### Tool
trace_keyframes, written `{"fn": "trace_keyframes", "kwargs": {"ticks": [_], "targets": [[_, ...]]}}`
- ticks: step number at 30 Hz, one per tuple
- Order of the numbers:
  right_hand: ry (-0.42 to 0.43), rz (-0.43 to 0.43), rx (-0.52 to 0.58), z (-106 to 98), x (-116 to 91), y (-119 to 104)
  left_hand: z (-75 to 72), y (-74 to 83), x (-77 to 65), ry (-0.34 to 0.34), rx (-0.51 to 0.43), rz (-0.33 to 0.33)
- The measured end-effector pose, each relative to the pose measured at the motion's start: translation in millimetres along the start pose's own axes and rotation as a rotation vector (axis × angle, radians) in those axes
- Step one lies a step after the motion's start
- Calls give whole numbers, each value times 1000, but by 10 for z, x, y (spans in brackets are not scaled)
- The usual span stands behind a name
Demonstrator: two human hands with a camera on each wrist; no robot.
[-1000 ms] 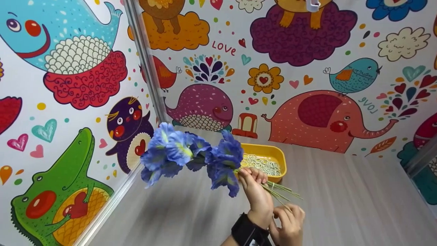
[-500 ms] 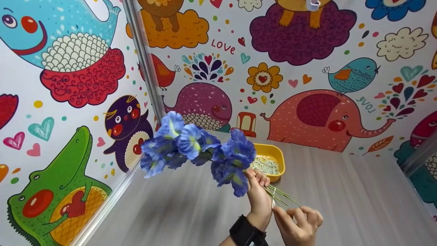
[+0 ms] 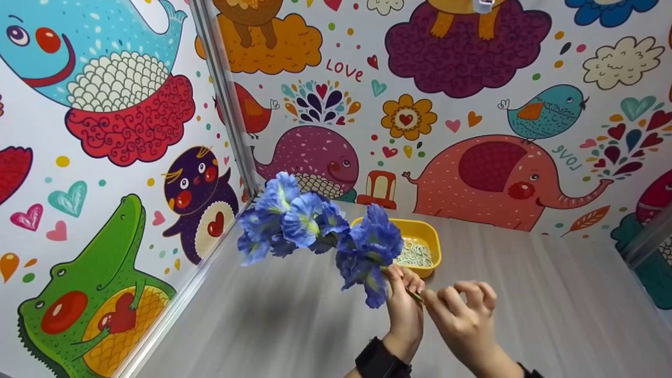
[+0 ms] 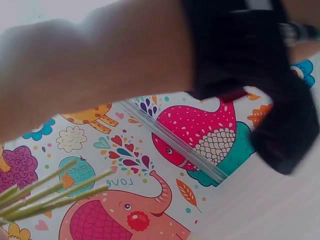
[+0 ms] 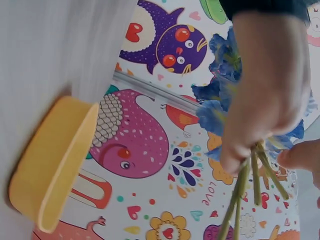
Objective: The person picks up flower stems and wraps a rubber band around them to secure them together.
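My left hand (image 3: pixel 405 310) grips a bunch of artificial blue irises (image 3: pixel 310 223) just below the blossoms, which lean to the left. Their green stems (image 5: pixel 240 195) poke out beyond the left fist in the right wrist view. Close to the stems, my right hand (image 3: pixel 464 317) has curled fingers, with thumb and forefinger pinched together beside the left fingers. The pale rubber band it pulls is mostly hidden by the fingers. In the left wrist view the bare stem ends (image 4: pixel 55 195) show at lower left, while the right forearm (image 4: pixel 100 70) crosses above.
Behind the hands a yellow tray (image 3: pixel 434 247) stands on the grey wood-grain table (image 3: pixel 525 294), holding many pale rubber bands (image 3: pixel 416 254). Walls printed with cartoon animals (image 3: pixel 488 178) rise at the back and left.
My right hand has moved up from below the stems to beside the left fingers, drawing the rubber band along. The flowers and left hand have shifted slightly right.
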State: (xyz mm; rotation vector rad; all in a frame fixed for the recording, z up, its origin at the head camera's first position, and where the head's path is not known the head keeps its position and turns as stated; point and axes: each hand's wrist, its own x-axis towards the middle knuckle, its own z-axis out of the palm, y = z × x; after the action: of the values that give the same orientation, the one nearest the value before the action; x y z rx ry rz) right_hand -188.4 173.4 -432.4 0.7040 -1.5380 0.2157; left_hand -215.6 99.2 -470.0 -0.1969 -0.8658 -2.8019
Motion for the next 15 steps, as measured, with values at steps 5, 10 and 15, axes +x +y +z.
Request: {"fn": "trace_keyframes", "kwargs": {"ticks": [5,10,15], "targets": [[-33,38,15,-13,94,111,-48,3,-26,-43,25,-67],[-77,79,34,-64,117,230,-86,20,-21,-54,33,-120],[-134,107,29,-92,75,329,-109,33,-5,-46,27,-193]]}}
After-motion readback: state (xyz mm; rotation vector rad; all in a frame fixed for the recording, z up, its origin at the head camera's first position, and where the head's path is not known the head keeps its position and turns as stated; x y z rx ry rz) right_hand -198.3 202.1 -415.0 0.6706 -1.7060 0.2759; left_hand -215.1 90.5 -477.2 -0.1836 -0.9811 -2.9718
